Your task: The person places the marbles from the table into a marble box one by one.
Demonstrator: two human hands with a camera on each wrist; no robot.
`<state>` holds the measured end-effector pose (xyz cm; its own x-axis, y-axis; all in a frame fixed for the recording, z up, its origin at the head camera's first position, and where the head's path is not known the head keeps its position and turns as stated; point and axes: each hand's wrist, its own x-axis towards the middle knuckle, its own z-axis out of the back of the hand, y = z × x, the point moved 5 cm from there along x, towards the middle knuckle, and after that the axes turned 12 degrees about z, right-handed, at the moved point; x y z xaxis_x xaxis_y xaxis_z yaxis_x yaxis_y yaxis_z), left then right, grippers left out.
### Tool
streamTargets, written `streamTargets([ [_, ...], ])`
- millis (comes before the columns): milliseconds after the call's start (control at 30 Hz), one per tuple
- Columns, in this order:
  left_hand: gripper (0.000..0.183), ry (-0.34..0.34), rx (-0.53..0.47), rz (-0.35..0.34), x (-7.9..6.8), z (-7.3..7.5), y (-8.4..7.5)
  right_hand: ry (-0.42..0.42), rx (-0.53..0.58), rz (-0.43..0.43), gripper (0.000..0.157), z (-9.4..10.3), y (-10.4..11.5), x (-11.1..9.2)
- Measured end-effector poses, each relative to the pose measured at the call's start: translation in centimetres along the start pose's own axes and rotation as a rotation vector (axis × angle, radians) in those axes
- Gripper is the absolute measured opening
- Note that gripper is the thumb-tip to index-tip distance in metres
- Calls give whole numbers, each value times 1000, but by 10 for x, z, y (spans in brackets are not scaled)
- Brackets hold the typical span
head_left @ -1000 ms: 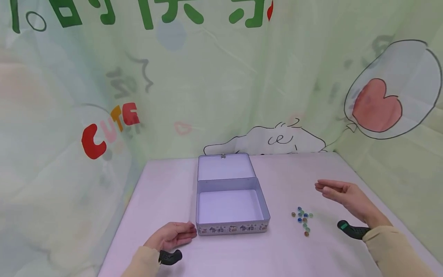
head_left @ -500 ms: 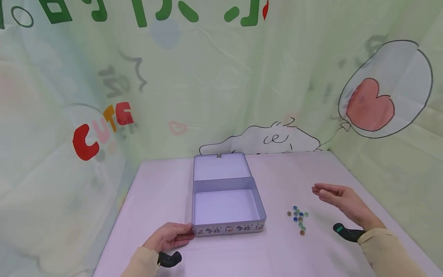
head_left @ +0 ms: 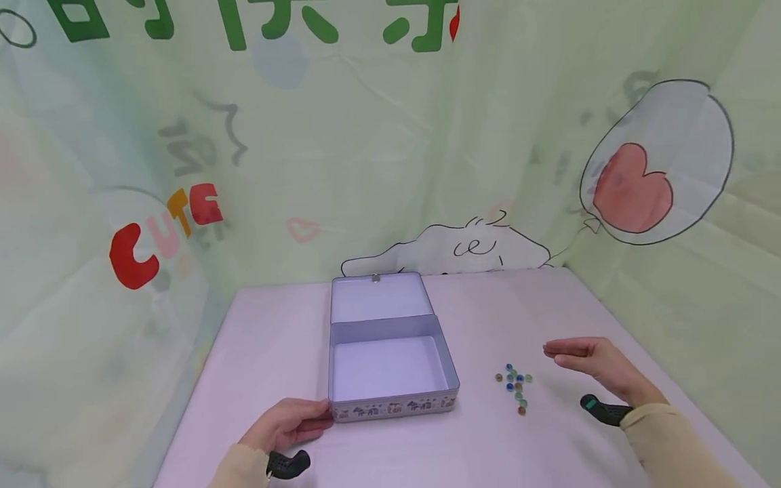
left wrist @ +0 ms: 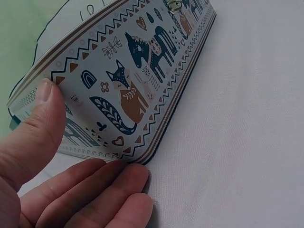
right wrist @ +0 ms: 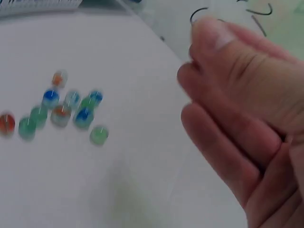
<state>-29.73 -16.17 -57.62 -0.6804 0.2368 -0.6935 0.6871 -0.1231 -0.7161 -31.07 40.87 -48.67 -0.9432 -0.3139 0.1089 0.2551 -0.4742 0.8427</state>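
Note:
A tin box (head_left: pixel 387 369) stands on the table with its hinged lid (head_left: pixel 381 298) thrown back and its inside bare. Animals and zigzag borders decorate its outside (left wrist: pixel 128 95). My left hand (head_left: pixel 289 423) touches the box's near left corner. In the left wrist view its thumb (left wrist: pixel 45 109) rests on the patterned wall and its fingers (left wrist: pixel 128 183) lie against the lower corner. Several glass marbles (head_left: pixel 517 386) lie loose to the right of the box. My right hand (head_left: pixel 601 366) hovers beyond and right of these marbles (right wrist: pixel 61 115), fingers loosely together, with nothing visible in them.
The table (head_left: pixel 396 461) has a pale cloth over it. A printed curtain (head_left: pixel 378 149) hangs behind and along both sides. Dark wrist devices (head_left: pixel 604 410) sit on both wrists, below the hands.
The head view has shifted, so the scene slides left in it. My left hand has come into contact with the box's corner; my right hand has lowered slightly. The marbles have stayed put.

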Motion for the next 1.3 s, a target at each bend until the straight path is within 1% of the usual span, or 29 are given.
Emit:
streamTargets([
  [167, 49, 9, 7, 6, -1, 1, 1, 74, -179, -80, 38, -13, -25, -2],
  [200, 48, 11, 9, 5, -1, 1, 0, 82, -198, -89, 37, -15, -28, -2],
  [267, 47, 17, 13, 4, -1, 0, 0, 73, -222, -109, 35, -17, -32, -3],
  [433, 43, 22, 6, 3, -4, -1, -2, 42, -232, -109, 33, -21, -36, 2],
  [567, 39, 35, 3, 3, -6, -3, -4, 34, -233, -106, 31, -28, -44, 8],
  [700, 39, 20, 1, 14, -5, -3, -3, 14, -233, -100, 31, -35, -53, 14],
  [833, 40, 4, -8, 38, -3, -2, 0, -15, -229, -138, 31, -41, -61, 17],
  [933, 39, 13, -11, 35, -4, -2, 1, -48, -238, -171, 30, -45, -65, 17],
  [1100, 34, 33, -9, 14, -6, -3, 0, -92, -272, -147, 26, -50, -63, 17],
  [1200, 33, 38, -10, 15, -7, -3, 0, -106, -292, -128, 22, -51, -62, 17],
  [1300, 33, 43, -6, 15, -7, -3, 1, -120, -272, -135, 21, -51, -65, 15],
])
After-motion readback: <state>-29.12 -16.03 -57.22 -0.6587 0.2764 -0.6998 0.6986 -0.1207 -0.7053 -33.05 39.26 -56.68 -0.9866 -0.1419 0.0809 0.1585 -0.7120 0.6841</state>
